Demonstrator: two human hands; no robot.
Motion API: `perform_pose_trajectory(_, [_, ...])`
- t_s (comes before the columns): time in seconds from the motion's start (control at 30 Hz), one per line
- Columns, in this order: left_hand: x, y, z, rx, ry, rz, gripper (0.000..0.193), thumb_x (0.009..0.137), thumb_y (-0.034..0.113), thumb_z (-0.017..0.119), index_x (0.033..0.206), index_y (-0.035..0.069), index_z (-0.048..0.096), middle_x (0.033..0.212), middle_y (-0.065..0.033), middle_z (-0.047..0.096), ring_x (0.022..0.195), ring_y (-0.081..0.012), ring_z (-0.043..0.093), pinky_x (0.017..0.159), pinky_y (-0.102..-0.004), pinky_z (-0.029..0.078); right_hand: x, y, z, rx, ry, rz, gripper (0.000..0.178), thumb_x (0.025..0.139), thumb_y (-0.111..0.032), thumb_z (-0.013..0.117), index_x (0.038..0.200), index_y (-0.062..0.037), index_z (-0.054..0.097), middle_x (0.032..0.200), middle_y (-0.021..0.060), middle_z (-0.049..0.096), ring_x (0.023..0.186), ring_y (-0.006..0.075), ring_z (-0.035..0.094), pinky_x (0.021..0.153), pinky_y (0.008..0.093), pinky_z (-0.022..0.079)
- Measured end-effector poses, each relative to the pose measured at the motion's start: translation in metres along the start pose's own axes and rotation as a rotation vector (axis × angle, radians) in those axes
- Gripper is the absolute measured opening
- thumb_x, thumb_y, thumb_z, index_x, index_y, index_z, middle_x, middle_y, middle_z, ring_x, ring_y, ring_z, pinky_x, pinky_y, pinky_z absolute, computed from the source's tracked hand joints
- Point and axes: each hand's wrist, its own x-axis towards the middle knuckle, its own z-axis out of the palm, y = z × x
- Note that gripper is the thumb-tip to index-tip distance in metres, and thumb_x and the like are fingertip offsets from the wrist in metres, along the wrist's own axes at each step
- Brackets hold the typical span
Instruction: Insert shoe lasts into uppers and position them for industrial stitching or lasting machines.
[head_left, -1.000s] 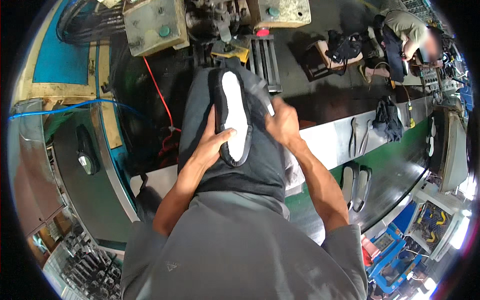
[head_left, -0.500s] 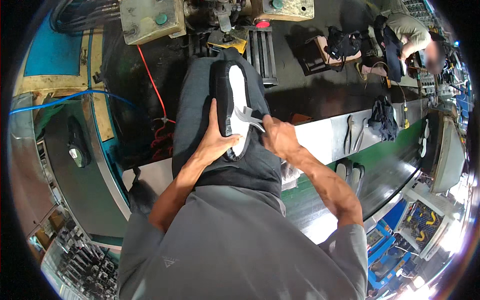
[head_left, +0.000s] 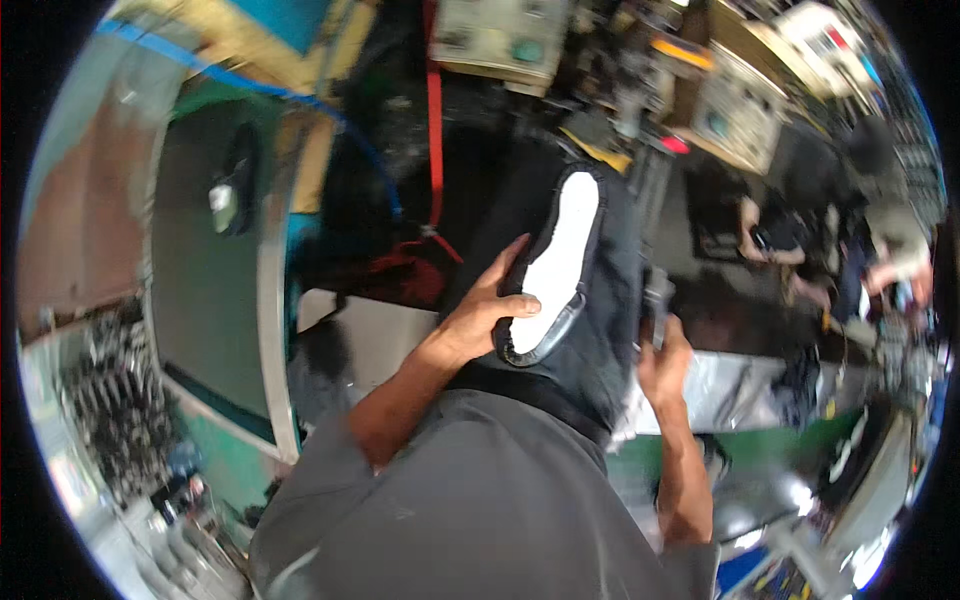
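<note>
A black shoe [head_left: 562, 262], sole up with a white insole showing, rests across my thighs, its toe pointing away and slightly right. My left hand [head_left: 484, 317] grips it near the heel, thumb pressed onto the white insole and fingers along its left side. To the right of the shoe and apart from it, my right hand [head_left: 665, 362] is closed around grey metal pincers [head_left: 656, 295]. Their head points away from me, smeared by motion.
A machine with pale control boxes [head_left: 505, 42] stands ahead. On the left, a green belt [head_left: 205, 310] carries another dark shoe [head_left: 232, 190]. A red strap [head_left: 435, 140] and a blue hose [head_left: 240, 82] hang nearby. A metal bench [head_left: 730, 385] is at right; a person [head_left: 895, 240] sits beyond.
My right hand has lifted the pincers off the insole and moved right, beside my leg. My left hand still holds the shoe, now tilted rightward. The whole view has swung left.
</note>
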Motion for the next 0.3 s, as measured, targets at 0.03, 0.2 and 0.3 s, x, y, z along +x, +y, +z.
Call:
perform_pose_trajectory(0.03, [-0.006,0.013,-0.008,-0.002,0.017,0.020,0.110,0.087,0.002,0.080,0.177,0.008,0.017,0.165,-0.0139,0.044,0.145,-0.0257,0.049,0.121,-0.0397,0.042,0.000,0.021,0.003,-0.011,0.073,-0.096,0.024,0.087,0.008,0.059,0.110,-0.0001,0.061,0.089,0.0195,0.067,0.080,0.0281,0.066,0.078,0.0380,0.055])
perform_pose_trajectory(0.2, [-0.036,0.099,-0.111,0.302,0.591,0.176,0.108,0.081,-0.001,0.084,0.174,0.009,0.030,0.157,-0.0165,0.056,0.136,-0.0293,0.059,0.115,-0.0431,0.050,0.002,0.066,0.013,-0.017,0.008,0.208,0.013,0.099,-0.011,0.067,0.106,0.0001,0.069,0.093,0.0129,0.073,0.085,0.0229,0.069,0.083,0.0395,0.055])
perform_pose_trajectory(0.3, [-0.050,0.161,-0.214,0.789,0.844,0.263,0.106,0.083,0.009,0.085,0.175,0.013,0.031,0.162,-0.0183,0.052,0.139,-0.0304,0.057,0.117,-0.0442,0.049,0.001,0.146,0.027,0.159,0.054,0.207,0.020,0.097,-0.019,0.079,0.108,-0.0045,0.071,0.107,0.0148,0.082,0.068,0.0142,0.066,0.058,0.0331,0.054])
